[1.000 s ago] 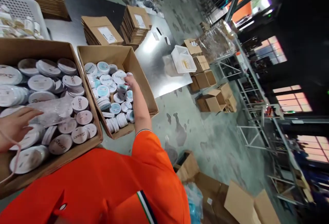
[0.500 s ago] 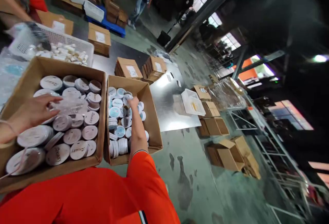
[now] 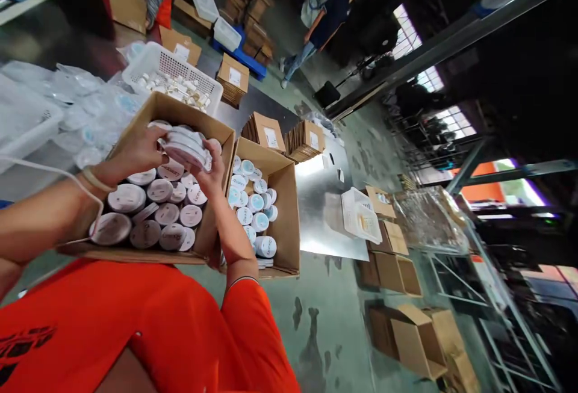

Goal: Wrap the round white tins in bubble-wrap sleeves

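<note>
Above the left cardboard box (image 3: 226, 134), both hands hold a stack of round white discs (image 3: 185, 147). My left hand (image 3: 148, 147) grips its left side, with the fingers closed round the edge. My right hand (image 3: 211, 169) has its fingers pressed against the opposite side. Beneath them, the box holds many round white discs (image 3: 169, 213) with printed lettering, mostly lying flat. Close on the right, a second cardboard box (image 3: 284, 212) contains smaller round white and pale-blue pieces (image 3: 255, 203), some tipped on their sides.
Behind the boxes stands a white perforated basket (image 3: 212, 83) of small white and gold pieces. Clear plastic bags (image 3: 85, 104) lie at left. Flat cardboard stacks (image 3: 266, 131) and a white tray (image 3: 361, 218) rest on the metal table (image 3: 311, 200). A gloved co-worker (image 3: 153, 8) stands opposite.
My right hand has left the right box and come over the left one. Both hands now hold a stack of discs; earlier my left hand was at clear plastic. The view has swung left.
</note>
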`<state>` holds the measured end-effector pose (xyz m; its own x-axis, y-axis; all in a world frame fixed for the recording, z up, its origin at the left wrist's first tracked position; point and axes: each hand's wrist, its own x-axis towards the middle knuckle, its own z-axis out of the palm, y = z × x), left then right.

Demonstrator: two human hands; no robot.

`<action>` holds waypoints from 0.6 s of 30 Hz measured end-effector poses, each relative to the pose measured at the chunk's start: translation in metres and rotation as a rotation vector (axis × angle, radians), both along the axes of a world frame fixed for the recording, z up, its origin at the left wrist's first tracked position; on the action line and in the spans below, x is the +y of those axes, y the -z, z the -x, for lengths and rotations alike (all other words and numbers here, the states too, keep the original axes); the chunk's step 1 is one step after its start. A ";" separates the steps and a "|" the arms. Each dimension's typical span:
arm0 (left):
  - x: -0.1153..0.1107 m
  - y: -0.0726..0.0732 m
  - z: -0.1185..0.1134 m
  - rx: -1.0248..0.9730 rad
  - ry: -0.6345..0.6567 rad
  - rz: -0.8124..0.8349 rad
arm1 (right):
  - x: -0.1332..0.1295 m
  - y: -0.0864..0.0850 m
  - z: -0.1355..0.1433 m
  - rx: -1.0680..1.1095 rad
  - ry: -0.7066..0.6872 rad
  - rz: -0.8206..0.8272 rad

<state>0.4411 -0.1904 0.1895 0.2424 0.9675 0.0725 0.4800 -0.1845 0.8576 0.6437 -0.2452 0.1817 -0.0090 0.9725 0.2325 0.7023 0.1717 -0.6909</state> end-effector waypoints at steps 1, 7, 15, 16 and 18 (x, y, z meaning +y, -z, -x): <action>-0.002 0.000 0.003 0.004 0.000 -0.009 | 0.001 0.001 0.004 -0.085 -0.013 0.004; -0.015 0.002 0.008 -0.020 0.093 -0.040 | 0.008 -0.007 0.050 -0.572 -0.067 0.094; 0.083 -0.053 0.116 -0.063 0.060 0.089 | 0.053 -0.017 0.096 -0.228 0.208 -0.241; 0.105 -0.062 0.136 -0.067 0.037 0.109 | 0.057 -0.009 0.109 -0.193 0.242 -0.196; 0.153 -0.077 0.169 -0.103 -0.041 0.122 | 0.061 0.015 0.144 -0.188 0.197 -0.016</action>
